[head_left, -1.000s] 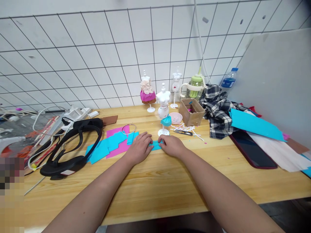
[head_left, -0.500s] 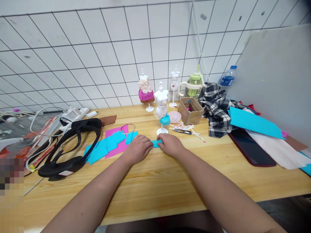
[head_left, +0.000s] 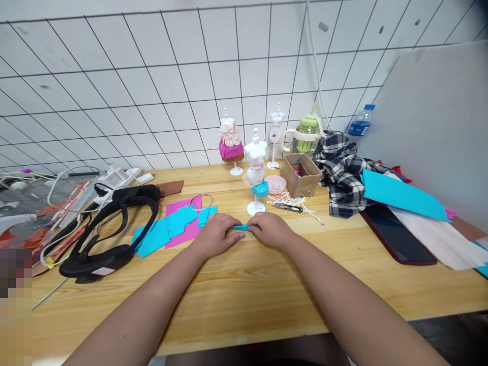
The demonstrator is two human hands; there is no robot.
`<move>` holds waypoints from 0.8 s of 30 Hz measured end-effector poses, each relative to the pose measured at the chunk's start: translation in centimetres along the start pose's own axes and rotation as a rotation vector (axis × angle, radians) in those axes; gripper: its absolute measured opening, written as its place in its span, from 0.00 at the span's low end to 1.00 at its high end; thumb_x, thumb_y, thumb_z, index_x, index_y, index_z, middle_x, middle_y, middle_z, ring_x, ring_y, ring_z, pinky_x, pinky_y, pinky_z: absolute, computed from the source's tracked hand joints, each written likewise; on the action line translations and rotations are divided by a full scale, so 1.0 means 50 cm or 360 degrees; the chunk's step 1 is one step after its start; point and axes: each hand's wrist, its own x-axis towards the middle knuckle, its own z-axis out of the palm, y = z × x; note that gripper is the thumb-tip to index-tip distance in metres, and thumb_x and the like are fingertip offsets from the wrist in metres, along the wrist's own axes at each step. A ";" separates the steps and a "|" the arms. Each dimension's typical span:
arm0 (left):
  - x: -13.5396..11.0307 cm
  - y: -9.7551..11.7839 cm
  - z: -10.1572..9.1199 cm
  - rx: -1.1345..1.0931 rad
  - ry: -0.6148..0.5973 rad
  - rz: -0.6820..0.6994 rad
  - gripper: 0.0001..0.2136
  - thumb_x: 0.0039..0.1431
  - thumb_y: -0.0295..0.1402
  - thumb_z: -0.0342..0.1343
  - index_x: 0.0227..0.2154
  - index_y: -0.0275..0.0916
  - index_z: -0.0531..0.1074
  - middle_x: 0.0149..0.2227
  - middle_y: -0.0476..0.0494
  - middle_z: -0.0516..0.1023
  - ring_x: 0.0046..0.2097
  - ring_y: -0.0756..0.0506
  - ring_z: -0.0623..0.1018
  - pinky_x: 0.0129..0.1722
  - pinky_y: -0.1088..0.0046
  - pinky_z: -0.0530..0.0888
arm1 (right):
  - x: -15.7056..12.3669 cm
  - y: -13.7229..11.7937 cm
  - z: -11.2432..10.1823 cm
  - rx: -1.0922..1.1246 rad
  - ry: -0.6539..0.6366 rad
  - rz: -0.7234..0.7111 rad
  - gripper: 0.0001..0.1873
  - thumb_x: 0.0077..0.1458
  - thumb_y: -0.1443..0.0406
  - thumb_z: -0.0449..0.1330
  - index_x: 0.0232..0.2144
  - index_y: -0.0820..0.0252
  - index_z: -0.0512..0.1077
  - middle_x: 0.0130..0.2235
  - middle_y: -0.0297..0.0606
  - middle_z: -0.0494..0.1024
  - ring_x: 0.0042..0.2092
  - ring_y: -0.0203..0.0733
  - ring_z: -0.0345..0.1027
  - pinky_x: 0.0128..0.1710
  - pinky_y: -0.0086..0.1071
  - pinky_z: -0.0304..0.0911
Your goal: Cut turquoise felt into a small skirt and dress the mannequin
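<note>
A narrow, folded strip of blue crepe paper (head_left: 241, 227) stretches between my two hands, just above the wooden table. Its left end lies under the fingers of my left hand (head_left: 218, 235), whose thumb is a little apart below. My right hand (head_left: 271, 230) pinches the right end between thumb and fingers. Right behind them stands a small white mannequin (head_left: 255, 157) on a stand, with a blue paper piece (head_left: 260, 189) hanging low on it. Beside my left hand are blue paper sheets (head_left: 163, 231) on a magenta sheet (head_left: 183, 235).
Thread snips (head_left: 287, 207), white paper scraps (head_left: 305, 201), a pink dish (head_left: 275, 185) and a cardboard box (head_left: 309, 184) lie behind my right hand. A black headset (head_left: 114, 259) sits left. On the right are a phone (head_left: 396, 239) and checked cloth (head_left: 339, 175). A dressed mannequin (head_left: 231, 140) stands at the back.
The blue strip now looks narrower, and more of it shows between my hands. My left thumb has moved away from its fingers. The view has shifted slightly.
</note>
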 end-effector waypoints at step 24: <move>-0.002 0.007 -0.009 -0.0302 -0.0115 -0.0037 0.14 0.58 0.37 0.57 0.47 0.42 0.75 0.46 0.41 0.78 0.50 0.39 0.74 0.56 0.57 0.60 | -0.018 -0.031 -0.023 -0.0157 0.0051 -0.0092 0.06 0.61 0.63 0.56 0.36 0.58 0.72 0.38 0.39 0.78 0.42 0.43 0.70 0.34 0.32 0.53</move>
